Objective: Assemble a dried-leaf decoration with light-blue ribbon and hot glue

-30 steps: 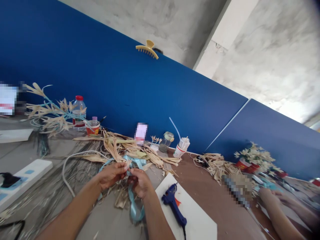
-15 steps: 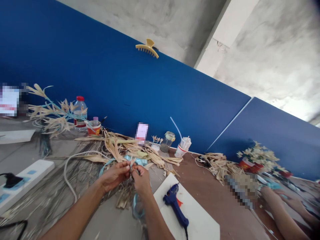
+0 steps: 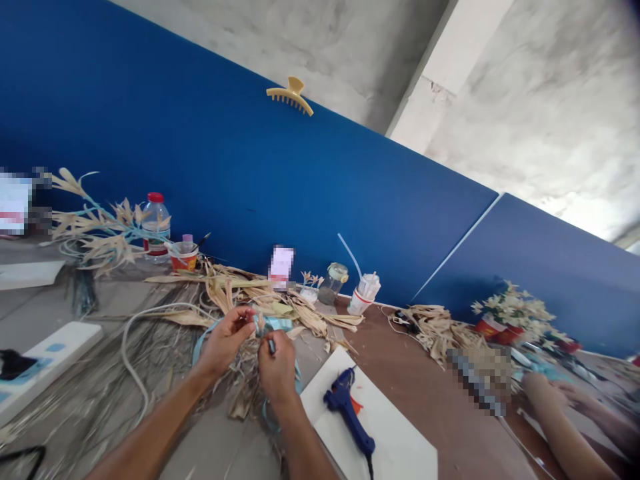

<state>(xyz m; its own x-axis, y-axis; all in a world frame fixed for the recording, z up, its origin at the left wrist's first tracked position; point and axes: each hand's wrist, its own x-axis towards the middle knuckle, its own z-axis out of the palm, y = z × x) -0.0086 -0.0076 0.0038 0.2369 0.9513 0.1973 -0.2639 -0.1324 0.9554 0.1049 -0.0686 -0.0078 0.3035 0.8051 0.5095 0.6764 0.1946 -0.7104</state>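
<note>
My left hand [image 3: 231,341] is closed in a pinch near the middle of the table, at a small pale husk flower [image 3: 259,323]. Just below and to the right, my right hand [image 3: 278,363] is curled shut on light-blue ribbon [image 3: 272,345], a bit of which shows at its fingers. More of that ribbon hangs beneath the wrists and lies behind the hands. Dried corn husks [image 3: 240,283] spread behind both hands, and shredded scraps [image 3: 243,400] lie under them. To the right, a blue glue gun [image 3: 350,413] rests on a white board [image 3: 400,440].
A white power strip [image 3: 50,363] and a white cable [image 3: 127,347] lie at left. Along the blue partition [image 3: 250,167] stand a red-capped bottle [image 3: 156,227], a phone [image 3: 281,267], a glass jar [image 3: 333,283] and a paper cup [image 3: 363,297]. Another person's hands [image 3: 550,393] work at far right.
My hands have moved slightly apart. The right one has dropped a little and turned, while the left has shifted up and left, its fingertips near the husk flower.
</note>
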